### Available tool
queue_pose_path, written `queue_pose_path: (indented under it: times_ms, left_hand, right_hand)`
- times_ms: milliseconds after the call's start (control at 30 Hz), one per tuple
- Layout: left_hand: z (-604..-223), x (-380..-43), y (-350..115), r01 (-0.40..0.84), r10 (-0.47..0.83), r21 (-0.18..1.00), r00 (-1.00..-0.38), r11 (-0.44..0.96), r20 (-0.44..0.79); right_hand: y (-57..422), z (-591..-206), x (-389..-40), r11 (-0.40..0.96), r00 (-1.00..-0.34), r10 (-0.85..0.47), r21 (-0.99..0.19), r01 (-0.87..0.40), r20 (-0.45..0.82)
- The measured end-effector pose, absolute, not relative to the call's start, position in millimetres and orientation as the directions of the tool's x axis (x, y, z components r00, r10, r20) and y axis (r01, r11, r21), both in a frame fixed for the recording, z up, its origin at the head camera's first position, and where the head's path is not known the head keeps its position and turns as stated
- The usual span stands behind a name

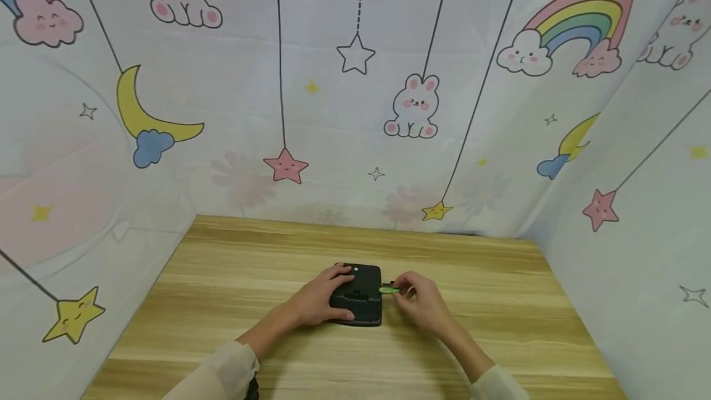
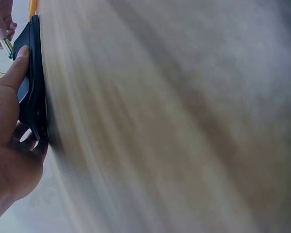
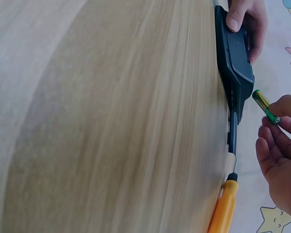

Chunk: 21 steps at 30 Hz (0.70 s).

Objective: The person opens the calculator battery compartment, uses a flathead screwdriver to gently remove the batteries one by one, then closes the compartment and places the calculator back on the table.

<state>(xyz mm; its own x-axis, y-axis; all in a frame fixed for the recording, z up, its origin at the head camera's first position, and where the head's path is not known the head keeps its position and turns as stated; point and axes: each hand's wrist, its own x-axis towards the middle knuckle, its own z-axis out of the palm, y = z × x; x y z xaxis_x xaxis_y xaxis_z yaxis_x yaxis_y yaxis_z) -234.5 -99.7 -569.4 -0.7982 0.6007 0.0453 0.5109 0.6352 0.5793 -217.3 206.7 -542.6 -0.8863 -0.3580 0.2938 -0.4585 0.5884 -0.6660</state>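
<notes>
A black plastic device with a recess in its upturned face lies on the wooden table, its kind unclear. My left hand grips its left side; in the left wrist view the thumb rests on top and the fingers reach round the edge. Just off the device's right side, my right hand pinches a small green battery between thumb and fingertips. The right wrist view shows the battery apart from the device. Its other fingers are loosely bent.
An orange-handled tool, looking like a screwdriver, lies on the table beyond the device in the right wrist view. A small dark piece sits by the device's right edge. Printed cloth hangs behind and beside the wooden table.
</notes>
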Motion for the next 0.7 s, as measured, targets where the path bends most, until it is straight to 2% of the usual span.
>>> queue_pose_path:
  times_ms: [700]
  left_hand:
    - [-567, -234, -100, 0.516, 0.603, 0.578, -0.796, 0.632, 0.052]
  right_hand:
    - [220, -547, -214, 0.603, -0.91, -0.335, -0.686, -0.406, 0.244]
